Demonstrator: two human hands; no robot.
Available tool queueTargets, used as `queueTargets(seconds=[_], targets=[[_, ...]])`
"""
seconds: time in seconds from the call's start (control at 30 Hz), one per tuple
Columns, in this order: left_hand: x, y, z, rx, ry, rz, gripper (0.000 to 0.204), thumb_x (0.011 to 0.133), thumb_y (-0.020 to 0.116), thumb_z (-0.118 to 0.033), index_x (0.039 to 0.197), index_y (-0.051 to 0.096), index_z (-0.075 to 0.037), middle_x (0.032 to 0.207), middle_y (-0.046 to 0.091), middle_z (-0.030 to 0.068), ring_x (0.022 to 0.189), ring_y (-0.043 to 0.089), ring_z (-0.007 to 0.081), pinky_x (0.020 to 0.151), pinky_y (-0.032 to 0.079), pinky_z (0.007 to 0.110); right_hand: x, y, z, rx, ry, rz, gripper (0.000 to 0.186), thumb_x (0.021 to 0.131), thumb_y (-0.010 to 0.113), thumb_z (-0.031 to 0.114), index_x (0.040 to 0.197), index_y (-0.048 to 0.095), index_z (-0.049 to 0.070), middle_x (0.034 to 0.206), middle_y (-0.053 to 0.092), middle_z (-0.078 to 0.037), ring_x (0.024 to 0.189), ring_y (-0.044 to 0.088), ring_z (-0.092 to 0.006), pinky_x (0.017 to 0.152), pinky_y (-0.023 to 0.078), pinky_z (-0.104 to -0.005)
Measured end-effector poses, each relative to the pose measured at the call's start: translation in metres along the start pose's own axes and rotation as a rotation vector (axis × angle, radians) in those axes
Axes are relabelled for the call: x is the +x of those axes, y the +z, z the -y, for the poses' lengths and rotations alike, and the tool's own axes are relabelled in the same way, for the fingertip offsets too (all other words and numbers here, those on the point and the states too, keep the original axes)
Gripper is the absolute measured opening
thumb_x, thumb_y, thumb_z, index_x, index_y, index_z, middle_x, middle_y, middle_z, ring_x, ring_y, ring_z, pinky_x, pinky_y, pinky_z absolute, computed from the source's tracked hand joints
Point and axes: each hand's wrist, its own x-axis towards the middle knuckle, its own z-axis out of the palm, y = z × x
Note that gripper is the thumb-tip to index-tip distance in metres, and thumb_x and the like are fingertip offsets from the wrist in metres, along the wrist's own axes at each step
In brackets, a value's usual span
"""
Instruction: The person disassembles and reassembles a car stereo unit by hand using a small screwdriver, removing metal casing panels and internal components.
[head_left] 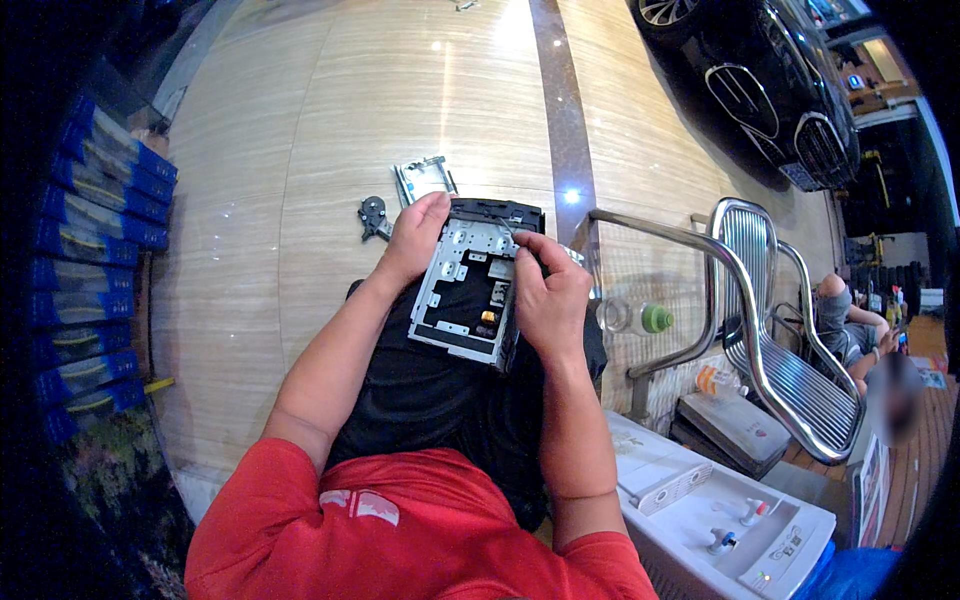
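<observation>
Across my lap, on black cloth, rests a boxy electronic unit [485,241] with a silver metal frame, a black far edge and an opening showing dark insides and small parts. My left hand [410,242] grips its far left corner, thumb on top. At the far right corner, my right hand [556,297] is closed in a pinch just over the frame. A thin sliver seems to stick out from those fingertips, too small to name. On the floor just beyond lie a silver metal bracket frame [428,178] and a black round part with an arm [373,214].
A chrome bench [748,245] stands at my right, with a green-capped clear bottle [656,319] near it. Closer in is a white water dispenser [655,455]. A black car [770,85] is parked far right. Blue boxes [95,275] are stacked left. Another person [850,325] sits right.
</observation>
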Motion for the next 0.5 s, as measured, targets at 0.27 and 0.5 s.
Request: queueTargets(seconds=[0.27,0.5], targets=[[0.01,0.002,-0.037,0.209,0.015,0.144,0.032,0.098,0.063,-0.031,0.113,0.068,-0.003,0.095,0.07,0.0042,0.085,0.061,0.01,0.076,0.051,0.027,-0.005,0.007,-0.009,0.025,-0.073,-0.074,0.018,0.09,0.062,0.006,0.103,0.071,-0.002,0.09,0.073,-0.021,0.083,0.074,-0.026,0.075,0.056,-0.0338],[0.012,0.006,-0.041,0.376,0.032,0.099,0.035,0.096,0.066,-0.033,0.106,0.069,0.001,0.09,0.072,0.0086,0.082,0.064,0.0138,0.075,0.051,0.03,-0.01,0.006,-0.01,-0.042,-0.126,-0.092,0.017,0.087,0.063,0.005,0.101,0.07,-0.001,0.093,0.072,-0.021,0.086,0.071,-0.0346,0.078,0.056,-0.0389]])
